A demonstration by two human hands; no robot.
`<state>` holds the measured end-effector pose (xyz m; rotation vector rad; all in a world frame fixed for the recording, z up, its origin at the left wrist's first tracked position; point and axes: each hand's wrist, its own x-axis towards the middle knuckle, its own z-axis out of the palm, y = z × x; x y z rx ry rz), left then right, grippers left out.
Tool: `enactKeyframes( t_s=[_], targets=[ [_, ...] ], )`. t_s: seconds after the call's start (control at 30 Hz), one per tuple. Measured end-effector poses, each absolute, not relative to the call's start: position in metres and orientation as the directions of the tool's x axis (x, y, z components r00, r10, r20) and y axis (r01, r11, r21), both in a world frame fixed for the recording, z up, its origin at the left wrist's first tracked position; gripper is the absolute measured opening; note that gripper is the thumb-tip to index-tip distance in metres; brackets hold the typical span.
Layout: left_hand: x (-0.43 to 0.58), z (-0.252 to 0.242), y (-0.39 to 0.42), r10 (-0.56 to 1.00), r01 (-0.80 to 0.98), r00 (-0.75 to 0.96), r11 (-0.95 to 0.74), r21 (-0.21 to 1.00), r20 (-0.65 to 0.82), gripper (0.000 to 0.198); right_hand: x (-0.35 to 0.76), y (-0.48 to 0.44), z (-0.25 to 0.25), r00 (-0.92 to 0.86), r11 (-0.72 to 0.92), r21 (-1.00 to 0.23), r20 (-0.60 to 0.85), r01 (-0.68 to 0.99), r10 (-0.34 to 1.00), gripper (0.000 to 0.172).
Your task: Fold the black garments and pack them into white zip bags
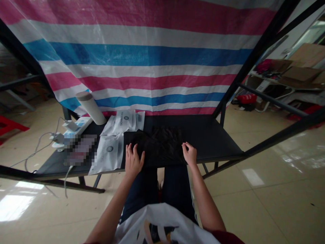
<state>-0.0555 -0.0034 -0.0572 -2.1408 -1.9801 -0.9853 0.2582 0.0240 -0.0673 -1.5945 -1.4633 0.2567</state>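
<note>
A pixelated patch hides whatever lies beside a white bag. The black cloth lies at the near edge of a dark table, with a striped tarp behind and a tiled floor below. The left hand rests open on the cloth; the right hand curls at its edge, and whether it pinches the cloth cannot be told.

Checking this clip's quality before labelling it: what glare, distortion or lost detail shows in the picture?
In the head view, the wide lens slants the black metal frame, glare whitens the tiled floor at lower left, a pixelated patch hides one tabletop item, and the black cloth shows little detail.
</note>
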Motion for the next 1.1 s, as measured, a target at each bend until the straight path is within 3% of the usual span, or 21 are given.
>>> enactKeyframes(
  t_s=[0.2, 0.4, 0.5, 0.63, 0.73, 0.9, 0.97, 1.1],
  targets=[
    [-0.054, -0.062, -0.027, 0.888, 0.931, -0.086, -0.091, 0.354, 0.453, 0.070, 0.258, 0.024, -0.069, 0.276, 0.135, -0.725, 0.418, 0.675, 0.865, 0.039],
    [-0.053, -0.069, -0.028, 0.938, 0.929, -0.154, 0.031, 0.368, 0.310, 0.074, 0.258, 0.026, -0.070, 0.267, 0.138, -0.716, 0.422, 0.684, 0.867, 0.036],
    [-0.054, -0.071, -0.019, 0.949, 0.901, -0.196, 0.074, 0.427, 0.249, 0.074, 0.258, 0.027, -0.071, 0.264, 0.141, -0.711, 0.427, 0.689, 0.865, 0.035],
    [-0.040, -0.049, -0.007, 0.924, 0.843, -0.180, -0.032, 0.537, 0.338, 0.068, 0.258, 0.028, -0.070, 0.262, 0.136, -0.715, 0.416, 0.686, 0.871, 0.035],
    [-0.010, -0.023, 0.004, 0.923, 0.848, -0.009, -0.197, 0.492, 0.385, 0.065, 0.257, 0.028, -0.071, 0.265, 0.129, -0.720, 0.407, 0.682, 0.874, 0.034],
    [0.031, -0.009, 0.021, 0.784, 0.699, 0.594, -0.614, 0.367, 0.181, 0.054, 0.256, 0.029, -0.071, 0.273, 0.121, -0.715, 0.411, 0.689, 0.870, 0.033],
    [0.030, -0.010, 0.024, 0.743, 0.666, 0.650, -0.658, 0.351, 0.161, 0.052, 0.255, 0.029, -0.069, 0.283, 0.127, -0.724, 0.416, 0.678, 0.864, 0.033],
    [0.004, -0.008, 0.025, 0.817, 0.735, 0.524, -0.576, 0.358, 0.240, 0.055, 0.256, 0.024, -0.060, 0.266, 0.175, -0.761, 0.417, 0.624, 0.869, 0.032]
  ],
)
